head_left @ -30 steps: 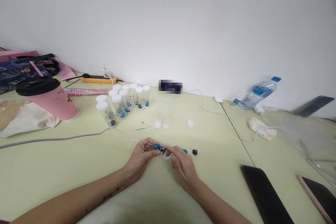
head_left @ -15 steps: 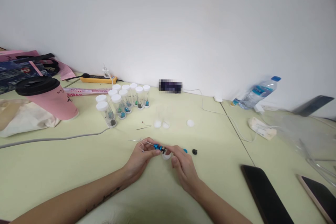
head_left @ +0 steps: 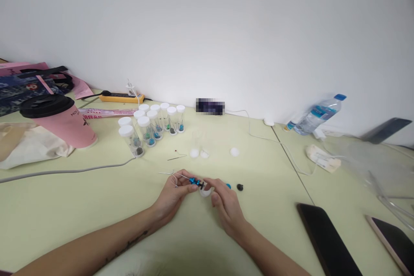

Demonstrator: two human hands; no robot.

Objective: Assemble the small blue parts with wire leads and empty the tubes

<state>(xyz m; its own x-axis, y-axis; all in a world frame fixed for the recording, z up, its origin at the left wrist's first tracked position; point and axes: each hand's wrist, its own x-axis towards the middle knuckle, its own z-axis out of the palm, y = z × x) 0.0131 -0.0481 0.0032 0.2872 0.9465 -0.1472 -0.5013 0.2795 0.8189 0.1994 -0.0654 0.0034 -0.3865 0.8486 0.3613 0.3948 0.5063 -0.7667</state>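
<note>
My left hand (head_left: pixel 173 196) rests on the pale green table (head_left: pixel 97 198), fingers pinched on a thin metal needle (head_left: pixel 171 175) that carries blue beads (head_left: pixel 193 180) and a dark one. Opposite it, my right hand (head_left: pixel 225 205) is closed, its fingertips meeting the bead end of the needle above a small white cap (head_left: pixel 205 192). Just right of the fingers lie a loose blue bead (head_left: pixel 228 186) and a black bead (head_left: pixel 239 187).
Several white-capped vials (head_left: pixel 148 127) with beads stand behind, with loose white caps (head_left: pixel 199 153) and a spare needle (head_left: pixel 177 157) nearer. A pink cup (head_left: pixel 60 120), bags and a grey cable (head_left: pixel 64 171) lie left; a water bottle (head_left: pixel 318 114) and two phones (head_left: pixel 326 241) right.
</note>
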